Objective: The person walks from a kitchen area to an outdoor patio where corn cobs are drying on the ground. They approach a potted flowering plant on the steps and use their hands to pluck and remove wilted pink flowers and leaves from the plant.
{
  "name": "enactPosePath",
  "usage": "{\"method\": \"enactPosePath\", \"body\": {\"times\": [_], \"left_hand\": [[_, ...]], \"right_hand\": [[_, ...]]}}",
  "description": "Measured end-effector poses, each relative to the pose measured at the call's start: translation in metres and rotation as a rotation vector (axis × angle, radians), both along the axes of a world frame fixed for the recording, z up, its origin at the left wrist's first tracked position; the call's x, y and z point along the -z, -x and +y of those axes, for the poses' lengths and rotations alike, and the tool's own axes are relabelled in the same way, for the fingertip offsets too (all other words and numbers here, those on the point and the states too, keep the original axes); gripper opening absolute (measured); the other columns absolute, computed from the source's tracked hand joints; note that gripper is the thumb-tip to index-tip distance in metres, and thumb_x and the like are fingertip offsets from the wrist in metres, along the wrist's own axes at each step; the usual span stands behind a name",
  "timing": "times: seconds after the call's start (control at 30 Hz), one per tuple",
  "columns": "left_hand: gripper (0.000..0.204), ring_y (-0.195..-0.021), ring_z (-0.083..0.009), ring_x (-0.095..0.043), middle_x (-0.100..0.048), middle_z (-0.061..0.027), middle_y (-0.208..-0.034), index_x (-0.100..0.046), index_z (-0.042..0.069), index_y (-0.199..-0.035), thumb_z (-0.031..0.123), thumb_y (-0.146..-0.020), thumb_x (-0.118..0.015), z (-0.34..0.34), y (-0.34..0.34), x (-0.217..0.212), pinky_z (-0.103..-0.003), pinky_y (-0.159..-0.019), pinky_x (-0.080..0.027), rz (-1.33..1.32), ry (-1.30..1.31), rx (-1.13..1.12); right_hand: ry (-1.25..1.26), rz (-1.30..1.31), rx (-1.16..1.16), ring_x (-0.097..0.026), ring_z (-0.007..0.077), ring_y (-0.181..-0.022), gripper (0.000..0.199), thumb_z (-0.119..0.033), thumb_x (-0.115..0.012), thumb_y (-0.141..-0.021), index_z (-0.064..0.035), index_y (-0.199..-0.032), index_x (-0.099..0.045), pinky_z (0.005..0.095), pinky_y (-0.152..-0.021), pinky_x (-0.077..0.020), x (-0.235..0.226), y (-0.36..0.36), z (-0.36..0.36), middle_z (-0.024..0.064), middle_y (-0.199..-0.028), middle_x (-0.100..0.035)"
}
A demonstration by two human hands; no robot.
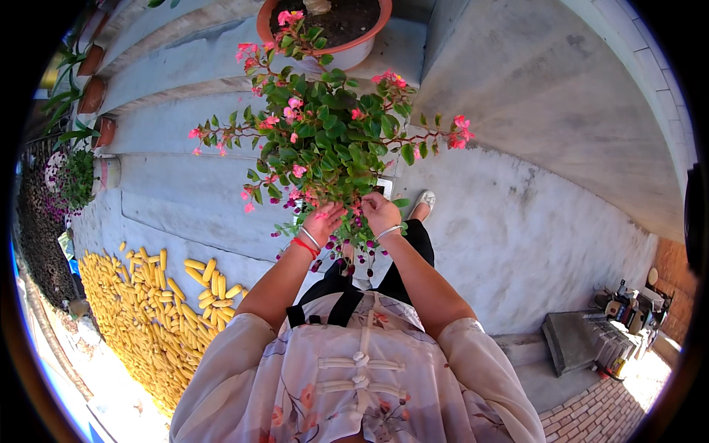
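Bends both elbows outward and slants the left forearm (275,284) and the right forearm (430,279) inward, with two hands near each other yet apart at the near edge of one big pink-flowered plant (325,125). Holds the left hand (323,221) with palm partly upturned and fingers loosely curved among the leaves. Holds the right hand (381,215) back uppermost, fingers bent inward and tips partly lost in foliage. Cannot tell, for either set of fingers, whether closed on a stem or only touching. Wears one silver bangle on each wrist, plus a red cord (304,247) on the left.

Has the plant straight ahead in the middle of the scene, over grey concrete, with long sprays to left and right. Counts well over ten pink blooms (459,133) there, too overlapped for an exact figure; likewise several dark purple globe blooms (362,258) hanging at the near side, around the hands.

Shows, beyond the plant, one orange-rimmed pot (382,18) of dark soil. Shows at far left at least three terracotta pots (92,96) in a row and, slightly nearer, one white pot (111,173) beside a purple-flowered plant (77,173). Spreads yellow corn cobs (159,303) across the near left, beyond counting. Includes at near right, well apart from the hands, one grey slab (572,343) beside jumbled objects (628,310). Shows one pale shoe (426,198) just beyond the right hand.
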State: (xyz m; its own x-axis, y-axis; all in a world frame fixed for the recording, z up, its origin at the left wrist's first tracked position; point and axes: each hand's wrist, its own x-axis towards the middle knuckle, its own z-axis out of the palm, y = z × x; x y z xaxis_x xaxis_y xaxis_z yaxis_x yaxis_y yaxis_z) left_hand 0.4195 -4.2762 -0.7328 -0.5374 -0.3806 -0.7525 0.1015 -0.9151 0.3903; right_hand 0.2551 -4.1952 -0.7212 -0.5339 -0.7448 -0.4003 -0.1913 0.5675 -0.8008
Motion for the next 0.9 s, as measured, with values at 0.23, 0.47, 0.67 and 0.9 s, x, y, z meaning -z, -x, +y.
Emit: {"method": "enactPosePath", "body": {"times": [0.23, 0.47, 0.67, 0.9], "left_hand": [[0.031, -0.106, -0.0185, -0.046, -0.051, -0.0047, -0.113, -0.05, 0.011, -0.104, 0.028, -0.079, -0.056, 0.005, 0.007, -0.006, -0.033, -0.089, -0.033, -0.012, 0.019, -0.001], [0.022, -0.103, -0.0171, -0.048, -0.054, -0.0023, -0.107, -0.05, 0.014, -0.101, 0.025, -0.082, -0.053, 0.013, 0.021, -0.015, -0.033, -0.088, -0.033, -0.132, 0.067, 0.135], [0.023, -0.095, -0.0152, -0.052, -0.056, -0.0013, -0.103, -0.049, 0.014, -0.105, 0.022, -0.083, -0.052, 0.025, 0.016, -0.008, -0.031, -0.082, -0.038, -0.162, 0.06, 0.193], [0.024, -0.092, -0.015, -0.054, -0.057, -0.0036, -0.103, -0.05, 0.012, -0.105, 0.021, -0.084, -0.051, 0.029, 0.027, -0.014, -0.031, -0.079, -0.041, -0.171, 0.051, 0.212]], "right_hand": [[-0.047, -0.503, 0.015, -0.048, 0.0117, -0.037, 0.022, -0.023, -0.051, -0.081, -0.0028, -0.088, -0.059, 0.0249, -0.035, -0.0369, -0.001, -0.007, -0.022, 0.0051, -0.053, -0.055], [-0.11, -0.697, 0.195, -0.045, 0.0106, -0.035, 0.016, -0.017, -0.05, -0.082, -0.0041, -0.084, -0.059, 0.0231, -0.032, -0.0349, 0.011, -0.012, -0.032, 0.0038, -0.053, -0.054], [-0.183, -0.587, 0.203, -0.048, 0.0105, -0.039, 0.012, -0.014, -0.054, -0.079, -0.0048, -0.081, -0.06, 0.0223, -0.036, -0.0384, 0.009, -0.004, -0.023, 0.004, -0.054, -0.054], [-0.094, -0.319, 0.079, -0.05, 0.0099, -0.042, 0.015, -0.016, -0.054, -0.078, -0.0019, -0.079, -0.06, 0.0228, -0.039, -0.0402, 0.039, 0.006, -0.013, 0.004, -0.057, -0.057]]}}
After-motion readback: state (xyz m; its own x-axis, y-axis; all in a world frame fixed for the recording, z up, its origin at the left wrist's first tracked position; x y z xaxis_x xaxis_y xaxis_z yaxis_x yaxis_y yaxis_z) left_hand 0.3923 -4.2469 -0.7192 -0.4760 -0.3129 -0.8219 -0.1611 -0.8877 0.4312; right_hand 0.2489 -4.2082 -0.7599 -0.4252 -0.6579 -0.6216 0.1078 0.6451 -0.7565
